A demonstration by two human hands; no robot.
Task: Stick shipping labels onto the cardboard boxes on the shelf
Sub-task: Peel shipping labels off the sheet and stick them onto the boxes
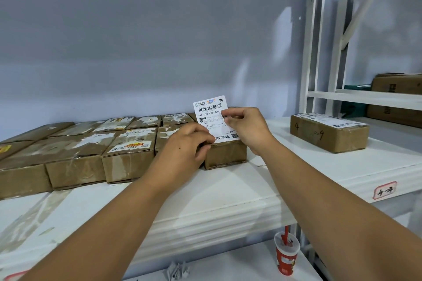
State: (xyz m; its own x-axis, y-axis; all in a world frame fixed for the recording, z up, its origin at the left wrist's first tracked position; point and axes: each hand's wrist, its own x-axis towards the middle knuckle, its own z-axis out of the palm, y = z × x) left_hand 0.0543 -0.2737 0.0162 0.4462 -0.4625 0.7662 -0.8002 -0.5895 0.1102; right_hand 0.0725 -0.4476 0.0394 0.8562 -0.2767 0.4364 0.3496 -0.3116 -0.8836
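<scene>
We hold the label (211, 118) upright over the box (225, 155) on the shelf (228, 189), its lower edge at the box's near top edge. Our left hand (185, 141) pinches the lower corner and our right hand (246, 128) pinches the right side. It seems best to anchor the lower edge square, then lay the label back, smoothing outward.

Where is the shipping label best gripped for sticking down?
By its margins, from either side: the label stands upright above the box, so the left hand pinching its lower corner and the right hand pinching its right edge likely hold it flat.
</scene>
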